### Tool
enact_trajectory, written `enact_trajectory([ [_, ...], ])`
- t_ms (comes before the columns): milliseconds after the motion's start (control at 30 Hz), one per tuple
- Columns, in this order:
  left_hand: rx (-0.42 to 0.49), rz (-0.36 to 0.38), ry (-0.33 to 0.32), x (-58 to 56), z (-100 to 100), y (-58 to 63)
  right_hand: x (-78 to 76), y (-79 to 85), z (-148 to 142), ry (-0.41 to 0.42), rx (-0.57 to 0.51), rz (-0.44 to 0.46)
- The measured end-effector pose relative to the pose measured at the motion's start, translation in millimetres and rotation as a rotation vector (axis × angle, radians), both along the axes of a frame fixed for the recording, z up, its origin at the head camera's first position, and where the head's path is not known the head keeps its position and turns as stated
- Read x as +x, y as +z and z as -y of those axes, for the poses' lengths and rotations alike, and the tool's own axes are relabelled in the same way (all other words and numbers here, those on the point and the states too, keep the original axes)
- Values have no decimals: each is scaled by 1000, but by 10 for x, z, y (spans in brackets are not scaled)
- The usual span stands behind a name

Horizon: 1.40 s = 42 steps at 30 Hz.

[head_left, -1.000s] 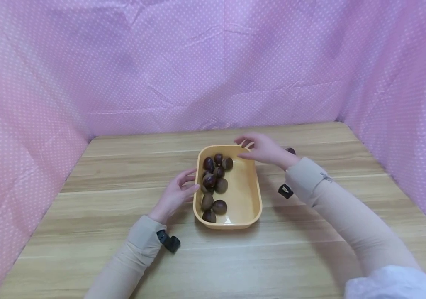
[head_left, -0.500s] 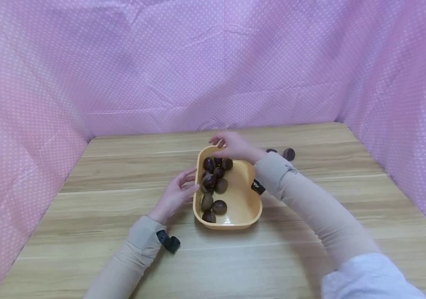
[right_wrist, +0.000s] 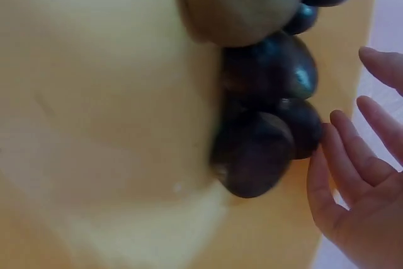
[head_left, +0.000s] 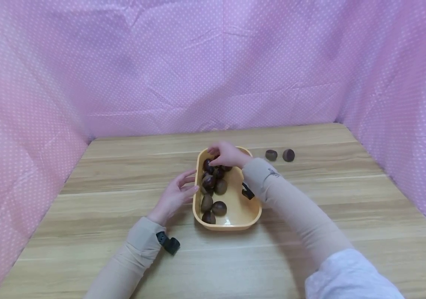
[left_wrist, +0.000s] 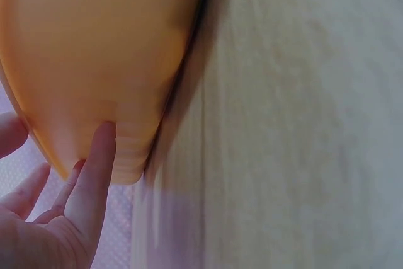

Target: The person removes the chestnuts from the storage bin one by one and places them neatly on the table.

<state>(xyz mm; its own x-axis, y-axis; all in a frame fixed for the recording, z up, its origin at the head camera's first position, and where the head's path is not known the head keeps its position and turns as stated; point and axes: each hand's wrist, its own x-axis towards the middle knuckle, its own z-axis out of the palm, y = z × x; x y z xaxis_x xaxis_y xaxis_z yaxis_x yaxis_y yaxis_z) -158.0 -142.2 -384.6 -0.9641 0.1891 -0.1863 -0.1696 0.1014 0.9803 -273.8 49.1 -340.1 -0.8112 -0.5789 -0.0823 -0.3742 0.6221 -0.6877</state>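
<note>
Yellow tray (head_left: 237,207) on wood-grain table (head_left: 108,185), long axis near-to-far, chestnuts (head_left: 208,181) clustered along left side. Left hand (head_left: 175,193): fingers extended, touching tray. Right hand (head_left: 227,154): fingers loosely spread, at far-end chestnuts.

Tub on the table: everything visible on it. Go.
The tub is orange-yellow, looks like plastic, with rounded corners, smooth sloping walls and an open top edged by a rim. A small highlight shows inside its near end. It stands upright on the wood-grain table, long side running away from the person. Brown chestnuts gather along its left side. The left hand appears to touch its outer left wall; the right hand reaches over its far end, contact unclear.
</note>
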Motion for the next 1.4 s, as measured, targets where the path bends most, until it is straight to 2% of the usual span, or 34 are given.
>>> enact_trajectory([
  [200, -8, -4, 12, -1, -4, 3, -36, -116, -17, -3, 0, -42],
  [467, 10, 11, 17, 6, -11, 11, -23, -181, -17, 72, 121, -164],
  [733, 14, 4, 17, -5, -11, 0, -18, -179, -29, 48, 131, -160],
  [967, -2, -2, 23, -4, -12, 2, -21, -197, -66, 51, 148, -200],
  [1400, -7, -8, 27, 9, -16, -17, -54, -176, -116, 69, 178, -175],
])
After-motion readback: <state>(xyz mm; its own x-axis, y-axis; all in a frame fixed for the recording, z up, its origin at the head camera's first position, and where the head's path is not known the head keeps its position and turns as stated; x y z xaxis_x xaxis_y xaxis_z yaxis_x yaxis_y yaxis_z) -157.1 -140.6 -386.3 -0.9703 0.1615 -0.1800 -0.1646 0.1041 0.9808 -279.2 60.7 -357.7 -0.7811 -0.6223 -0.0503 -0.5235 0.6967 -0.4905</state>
